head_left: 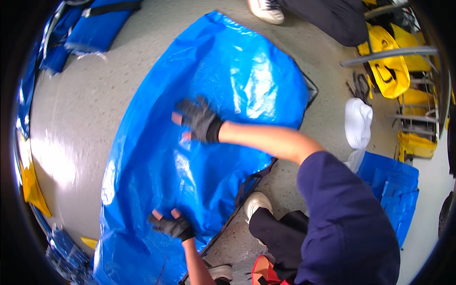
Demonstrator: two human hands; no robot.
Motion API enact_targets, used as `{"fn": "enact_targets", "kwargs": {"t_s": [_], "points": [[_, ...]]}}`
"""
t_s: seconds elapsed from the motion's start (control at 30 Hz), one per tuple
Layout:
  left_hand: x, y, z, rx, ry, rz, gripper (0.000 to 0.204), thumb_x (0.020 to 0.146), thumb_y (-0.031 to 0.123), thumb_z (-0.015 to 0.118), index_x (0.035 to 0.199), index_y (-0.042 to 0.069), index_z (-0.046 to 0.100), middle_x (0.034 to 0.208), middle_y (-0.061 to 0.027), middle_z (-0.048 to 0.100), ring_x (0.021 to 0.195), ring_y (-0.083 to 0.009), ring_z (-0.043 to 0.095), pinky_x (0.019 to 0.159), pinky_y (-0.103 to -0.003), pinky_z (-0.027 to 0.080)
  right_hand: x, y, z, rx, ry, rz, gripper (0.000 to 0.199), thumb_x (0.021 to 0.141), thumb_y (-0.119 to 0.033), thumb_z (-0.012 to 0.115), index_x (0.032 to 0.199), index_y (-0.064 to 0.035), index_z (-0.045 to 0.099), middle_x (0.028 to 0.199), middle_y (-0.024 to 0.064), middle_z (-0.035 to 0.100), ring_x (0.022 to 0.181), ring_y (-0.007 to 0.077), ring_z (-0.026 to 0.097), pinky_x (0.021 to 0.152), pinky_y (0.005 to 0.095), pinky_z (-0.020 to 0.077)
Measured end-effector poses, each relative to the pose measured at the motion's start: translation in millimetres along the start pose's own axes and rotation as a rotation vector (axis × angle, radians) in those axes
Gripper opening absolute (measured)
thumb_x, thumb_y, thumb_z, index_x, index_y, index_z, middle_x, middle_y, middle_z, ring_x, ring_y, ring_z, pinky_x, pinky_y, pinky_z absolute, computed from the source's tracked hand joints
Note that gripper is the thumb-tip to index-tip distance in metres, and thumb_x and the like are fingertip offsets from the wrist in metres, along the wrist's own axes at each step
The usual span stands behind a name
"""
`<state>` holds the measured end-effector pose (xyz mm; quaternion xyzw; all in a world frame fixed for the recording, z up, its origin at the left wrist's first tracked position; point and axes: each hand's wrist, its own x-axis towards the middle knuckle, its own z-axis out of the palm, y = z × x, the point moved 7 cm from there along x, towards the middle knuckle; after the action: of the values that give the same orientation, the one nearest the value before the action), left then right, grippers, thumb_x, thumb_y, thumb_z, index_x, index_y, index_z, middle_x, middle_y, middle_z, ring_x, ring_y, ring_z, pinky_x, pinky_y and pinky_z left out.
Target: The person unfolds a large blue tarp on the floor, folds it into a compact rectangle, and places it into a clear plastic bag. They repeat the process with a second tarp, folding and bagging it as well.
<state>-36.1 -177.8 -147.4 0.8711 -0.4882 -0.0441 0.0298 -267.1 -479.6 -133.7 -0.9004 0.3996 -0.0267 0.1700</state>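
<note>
A large blue plastic sheet [209, 80] with a dark edging lies spread on the floor, creased and shiny. My right hand [199, 119], in a dark grey glove with some bare fingertips, rests on its middle with the fingers spread. Nearer to me, my left hand [172, 225], gloved the same way, lies on the sheet close to its lower part, fingers apart. Neither hand holds anything, and both look slightly blurred.
Folded blue bundles [99, 28] lie at the far left. Another person's leg and white shoe [267, 10] are beyond the sheet. To the right are a white bundle [358, 123], a folded blue piece [392, 190] and yellow bags [387, 61] by metal bars.
</note>
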Motion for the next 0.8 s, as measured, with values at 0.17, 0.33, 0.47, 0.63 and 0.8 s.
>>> {"fn": "enact_targets", "kwargs": {"t_s": [0.17,0.33,0.47,0.63,0.8], "points": [[-4.1,126.8,24.8,0.145,-0.147,0.291,0.076,0.084,0.051,0.048,0.143,0.007,0.028,0.151,-0.0224,0.016,0.139,-0.0446,0.010,0.107,-0.065,-0.002,-123.1,138.1,-15.1,-0.015,0.341,0.226,0.061,0.078,-0.044,0.064,0.127,-0.0099,0.051,0.139,0.0157,0.041,0.130,0.0362,0.034,0.111,0.0442,0.0225],[-1.2,126.3,21.6,0.140,-0.147,0.277,0.075,0.086,0.056,0.042,0.144,0.011,0.027,0.151,-0.0228,0.015,0.138,-0.0483,0.008,0.105,-0.067,0.000,-157.8,245.3,-72.5,-0.513,0.375,0.654,0.050,0.083,-0.030,0.056,0.127,-0.0077,0.048,0.127,0.0222,0.047,0.121,0.0383,0.041,0.104,0.0464,0.0297],[-3.4,120.0,26.6,0.126,-0.138,0.284,0.075,0.087,0.058,0.038,0.144,0.011,0.028,0.150,-0.0242,0.018,0.137,-0.0488,0.011,0.104,-0.068,0.001,-33.8,109.3,-58.8,0.218,0.591,0.114,0.051,0.085,-0.039,0.055,0.128,-0.0111,0.049,0.133,0.0156,0.045,0.126,0.0350,0.039,0.107,0.0472,0.0265],[4.9,135.9,9.3,0.055,0.004,0.329,0.078,0.084,0.063,0.039,0.142,0.010,0.031,0.148,-0.0254,0.022,0.135,-0.0500,0.015,0.103,-0.069,0.001,60.4,131.4,-50.6,-0.135,0.259,-0.312,0.052,0.090,-0.047,0.046,0.133,-0.0181,0.046,0.141,0.0110,0.042,0.129,0.0297,0.039,0.106,0.0558,0.0239],[5.7,117.9,26.5,-0.093,-0.205,0.298,0.075,0.080,0.065,0.044,0.139,0.019,0.039,0.145,-0.0196,0.031,0.135,-0.0453,0.021,0.103,-0.069,0.000,45.6,223.6,-69.6,-0.453,0.266,0.388,0.055,0.091,-0.037,0.046,0.138,-0.0105,0.036,0.140,0.0118,0.041,0.128,0.0296,0.040,0.106,0.0519,0.0251]]}}
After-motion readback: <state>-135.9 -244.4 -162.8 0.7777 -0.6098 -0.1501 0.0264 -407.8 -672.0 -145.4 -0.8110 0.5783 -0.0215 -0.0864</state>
